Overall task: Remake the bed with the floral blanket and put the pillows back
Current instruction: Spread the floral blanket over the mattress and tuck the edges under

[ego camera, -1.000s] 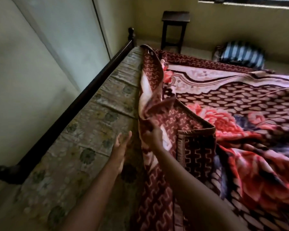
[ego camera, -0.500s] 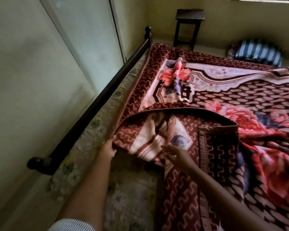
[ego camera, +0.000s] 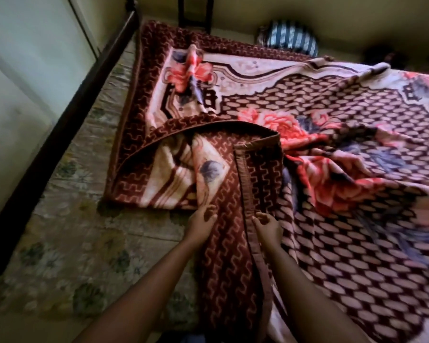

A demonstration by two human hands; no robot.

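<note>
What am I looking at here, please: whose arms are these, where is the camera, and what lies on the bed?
There is no machine here. A person wears one wide-angle camera on the head, looking forward and down, so the two bare arms reaching in from the bottom are their own. That head view is the only view.

On the bed lies a maroon plush blanket with red and blue flowers, partly spread, with its near left part folded back on itself. To its left the faded flowered mattress cover shows uncovered, edged by a dark wooden bed rail.

The left hand and right hand each grip the folded strip of blanket, one on either side. A blue-and-white striped pillow lies beyond the bed's far edge.
</note>
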